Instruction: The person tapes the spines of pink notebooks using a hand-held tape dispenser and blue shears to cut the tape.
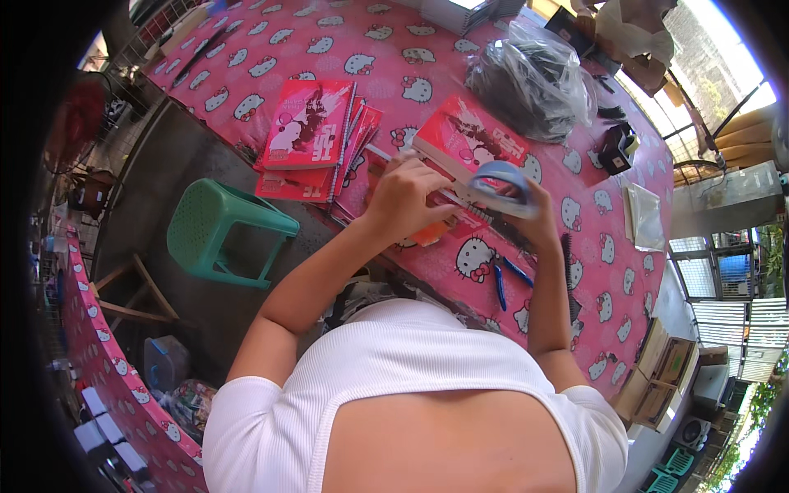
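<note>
A red notebook [468, 135] lies on the pink patterned bench [411, 57], its near edge under both hands. The left hand [407, 197] curls its fingers closed on that edge. The right hand [526, 201] grips a blue tape roll [500, 182]. Blue pliers [505, 278] lie below the right fingers; a stack of red notebooks [312, 140] sits left of the left fingers, and a green stool [222, 230] stands off the bench.

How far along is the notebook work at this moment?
Done, it seems: a stack of red spiral notebooks sits finished on the pink table. In hand: the left hand steadies a red notebook at its edge, while the right hand holds a blue ring-shaped tool against it. Left: a bag of dark binding parts looks full, so more may follow. Blue pliers lie unused.
</note>
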`<action>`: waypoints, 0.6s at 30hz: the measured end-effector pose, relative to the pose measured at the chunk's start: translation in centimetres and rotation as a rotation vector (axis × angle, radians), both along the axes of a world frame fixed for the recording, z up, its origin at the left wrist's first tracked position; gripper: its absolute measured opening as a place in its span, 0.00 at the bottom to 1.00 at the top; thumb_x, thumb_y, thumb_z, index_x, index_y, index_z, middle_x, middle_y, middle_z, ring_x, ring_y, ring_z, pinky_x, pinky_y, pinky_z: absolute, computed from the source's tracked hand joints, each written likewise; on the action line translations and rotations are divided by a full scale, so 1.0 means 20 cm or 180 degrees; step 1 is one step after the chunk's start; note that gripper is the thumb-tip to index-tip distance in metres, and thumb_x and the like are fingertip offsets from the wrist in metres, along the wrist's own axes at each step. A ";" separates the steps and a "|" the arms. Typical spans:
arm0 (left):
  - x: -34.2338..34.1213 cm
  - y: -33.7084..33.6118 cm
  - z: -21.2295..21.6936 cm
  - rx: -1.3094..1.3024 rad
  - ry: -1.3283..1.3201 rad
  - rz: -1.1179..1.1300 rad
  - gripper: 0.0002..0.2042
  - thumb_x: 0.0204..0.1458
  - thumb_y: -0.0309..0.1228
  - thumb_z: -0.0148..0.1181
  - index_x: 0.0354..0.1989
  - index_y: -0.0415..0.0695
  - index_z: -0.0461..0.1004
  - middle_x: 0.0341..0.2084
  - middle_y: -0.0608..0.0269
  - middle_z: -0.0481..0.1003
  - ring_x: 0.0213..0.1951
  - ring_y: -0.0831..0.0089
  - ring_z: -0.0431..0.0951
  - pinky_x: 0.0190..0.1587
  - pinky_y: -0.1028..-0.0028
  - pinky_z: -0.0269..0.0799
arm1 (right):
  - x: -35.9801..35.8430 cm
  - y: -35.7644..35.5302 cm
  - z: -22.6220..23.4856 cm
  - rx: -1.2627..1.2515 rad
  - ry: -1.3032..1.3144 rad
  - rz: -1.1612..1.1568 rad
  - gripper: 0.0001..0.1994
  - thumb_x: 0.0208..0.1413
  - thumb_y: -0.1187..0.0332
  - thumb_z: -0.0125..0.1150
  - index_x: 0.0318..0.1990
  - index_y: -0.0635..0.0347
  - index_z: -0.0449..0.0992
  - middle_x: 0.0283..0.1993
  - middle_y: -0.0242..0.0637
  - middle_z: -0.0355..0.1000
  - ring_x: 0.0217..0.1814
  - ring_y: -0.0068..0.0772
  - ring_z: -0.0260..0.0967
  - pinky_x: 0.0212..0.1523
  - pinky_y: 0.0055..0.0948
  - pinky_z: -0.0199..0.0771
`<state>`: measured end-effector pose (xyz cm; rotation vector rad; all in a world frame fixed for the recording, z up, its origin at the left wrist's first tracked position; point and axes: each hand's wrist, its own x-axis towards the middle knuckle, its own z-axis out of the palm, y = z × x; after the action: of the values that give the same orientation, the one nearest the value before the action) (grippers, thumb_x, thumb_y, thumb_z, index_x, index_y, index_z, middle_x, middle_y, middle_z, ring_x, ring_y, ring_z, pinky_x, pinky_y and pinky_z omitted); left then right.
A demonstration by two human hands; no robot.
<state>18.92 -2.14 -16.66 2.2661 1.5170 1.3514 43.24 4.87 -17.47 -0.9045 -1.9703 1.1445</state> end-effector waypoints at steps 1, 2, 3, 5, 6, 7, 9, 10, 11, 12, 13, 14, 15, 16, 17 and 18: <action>-0.02 0.01 0.01 0.0033 0.0108 0.0070 0.12 0.33 0.40 0.71 0.26 0.50 0.80 0.26 0.69 0.78 0.35 0.71 0.76 0.59 0.66 0.55 | -0.01 -0.02 0.01 0.0067 0.0468 0.0177 0.24 0.38 0.70 0.73 0.47 0.61 0.74 0.38 0.30 0.73 0.37 0.18 0.67 0.40 0.22 0.71; -0.04 0.01 0.03 0.0066 0.0216 0.0141 0.12 0.34 0.40 0.71 0.26 0.50 0.80 0.26 0.69 0.78 0.35 0.71 0.76 0.59 0.65 0.54 | 0.01 -0.03 0.04 -0.0237 0.0102 0.0025 0.25 0.39 0.72 0.72 0.49 0.61 0.73 0.38 0.29 0.73 0.38 0.17 0.67 0.41 0.21 0.70; -0.05 0.00 0.04 0.0053 0.0352 0.0173 0.12 0.34 0.41 0.71 0.26 0.50 0.80 0.26 0.69 0.78 0.35 0.71 0.76 0.60 0.64 0.53 | -0.04 -0.08 0.16 -0.0548 -0.0263 -0.0117 0.26 0.39 0.73 0.72 0.50 0.61 0.73 0.38 0.29 0.74 0.40 0.17 0.67 0.42 0.20 0.70; -0.07 -0.02 0.02 -0.0322 0.0249 -0.0009 0.12 0.35 0.42 0.71 0.26 0.51 0.80 0.27 0.71 0.78 0.37 0.71 0.76 0.61 0.59 0.50 | -0.04 -0.02 0.09 -0.0263 -0.0522 0.0007 0.25 0.39 0.73 0.72 0.50 0.61 0.73 0.38 0.29 0.74 0.39 0.16 0.67 0.42 0.20 0.70; -0.07 -0.01 0.01 -0.0444 0.0169 -0.0061 0.12 0.35 0.42 0.71 0.25 0.51 0.80 0.27 0.72 0.78 0.38 0.72 0.75 0.61 0.57 0.48 | -0.04 0.04 0.08 -0.0049 -0.0678 0.0097 0.25 0.39 0.73 0.72 0.50 0.62 0.73 0.38 0.29 0.74 0.39 0.16 0.67 0.42 0.20 0.70; -0.07 0.00 0.01 -0.0473 0.0143 -0.0035 0.12 0.35 0.42 0.71 0.26 0.52 0.80 0.28 0.72 0.78 0.39 0.71 0.75 0.62 0.56 0.47 | -0.01 0.02 0.06 -0.0609 0.0381 0.0300 0.24 0.39 0.75 0.71 0.48 0.65 0.73 0.38 0.30 0.74 0.38 0.16 0.68 0.42 0.20 0.70; -0.06 -0.01 0.01 -0.0610 0.0098 -0.0025 0.12 0.34 0.43 0.71 0.27 0.53 0.80 0.31 0.72 0.78 0.43 0.71 0.74 0.62 0.54 0.47 | -0.03 0.03 0.05 -0.0872 0.0185 0.0317 0.23 0.38 0.76 0.70 0.47 0.66 0.73 0.37 0.30 0.74 0.38 0.18 0.68 0.43 0.22 0.71; -0.05 -0.03 0.02 -0.0467 0.0221 0.0116 0.13 0.34 0.43 0.71 0.27 0.52 0.80 0.33 0.72 0.78 0.44 0.71 0.73 0.61 0.54 0.47 | -0.06 0.01 0.05 -0.1041 0.0096 0.0303 0.23 0.38 0.77 0.69 0.47 0.67 0.73 0.37 0.31 0.74 0.38 0.18 0.68 0.43 0.22 0.71; -0.05 -0.04 0.03 -0.0323 0.0345 0.0254 0.13 0.34 0.43 0.71 0.28 0.52 0.79 0.35 0.71 0.78 0.46 0.70 0.72 0.61 0.54 0.47 | -0.10 0.03 0.04 0.0116 -0.0719 0.0147 0.23 0.38 0.78 0.67 0.47 0.67 0.74 0.38 0.32 0.75 0.39 0.21 0.69 0.44 0.25 0.71; -0.06 -0.03 0.06 -0.0105 0.0462 0.0440 0.14 0.34 0.43 0.71 0.28 0.52 0.79 0.36 0.71 0.77 0.48 0.70 0.71 0.61 0.54 0.47 | -0.10 0.03 0.04 -0.0168 -0.0247 0.0199 0.23 0.38 0.79 0.67 0.47 0.66 0.74 0.38 0.33 0.75 0.39 0.21 0.69 0.44 0.25 0.71; -0.08 -0.02 0.06 -0.0135 0.0470 0.0568 0.14 0.34 0.43 0.71 0.29 0.52 0.79 0.37 0.71 0.77 0.48 0.69 0.71 0.61 0.54 0.49 | -0.10 0.01 0.04 -0.0457 0.0221 0.0256 0.23 0.37 0.80 0.66 0.47 0.65 0.75 0.39 0.33 0.75 0.40 0.21 0.69 0.44 0.25 0.71; -0.12 -0.02 0.03 -0.0166 0.0476 0.0697 0.15 0.34 0.43 0.71 0.29 0.51 0.79 0.39 0.70 0.77 0.49 0.69 0.71 0.61 0.55 0.50 | -0.11 0.02 0.05 -0.0749 0.0686 0.0317 0.23 0.37 0.80 0.66 0.47 0.64 0.75 0.39 0.34 0.76 0.40 0.21 0.69 0.44 0.25 0.71; -0.13 -0.04 0.03 -0.0255 0.0492 0.0789 0.15 0.34 0.43 0.72 0.29 0.51 0.79 0.40 0.69 0.76 0.50 0.68 0.70 0.60 0.55 0.51 | -0.10 0.01 0.05 -0.0130 0.0599 0.0464 0.25 0.34 0.82 0.65 0.47 0.61 0.75 0.40 0.36 0.76 0.43 0.22 0.70 0.46 0.25 0.70; -0.14 -0.04 0.04 -0.0508 0.0457 0.0609 0.15 0.34 0.43 0.71 0.30 0.50 0.79 0.39 0.69 0.77 0.50 0.68 0.71 0.60 0.54 0.52 | -0.13 0.02 0.02 -0.0158 0.0329 0.0274 0.24 0.33 0.82 0.65 0.46 0.61 0.76 0.40 0.36 0.76 0.43 0.24 0.70 0.47 0.26 0.70; -0.15 -0.01 0.05 -0.0760 0.0420 0.0427 0.16 0.34 0.43 0.71 0.30 0.50 0.79 0.39 0.69 0.77 0.50 0.67 0.71 0.59 0.52 0.53 | -0.17 0.05 -0.01 -0.0185 0.0058 0.0083 0.24 0.32 0.81 0.65 0.45 0.61 0.76 0.40 0.36 0.76 0.44 0.25 0.70 0.48 0.27 0.69; -0.17 0.01 0.07 -0.0966 0.0377 0.0282 0.16 0.34 0.43 0.71 0.30 0.49 0.79 0.39 0.69 0.77 0.50 0.67 0.71 0.59 0.51 0.54 | -0.23 0.08 0.00 -0.0164 -0.0211 -0.0073 0.24 0.31 0.81 0.66 0.44 0.61 0.77 0.40 0.36 0.76 0.44 0.27 0.71 0.49 0.28 0.69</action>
<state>15.44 -1.86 -15.21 2.1432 1.7425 0.9405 38.72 6.40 -17.48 -1.0011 -1.9860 1.1709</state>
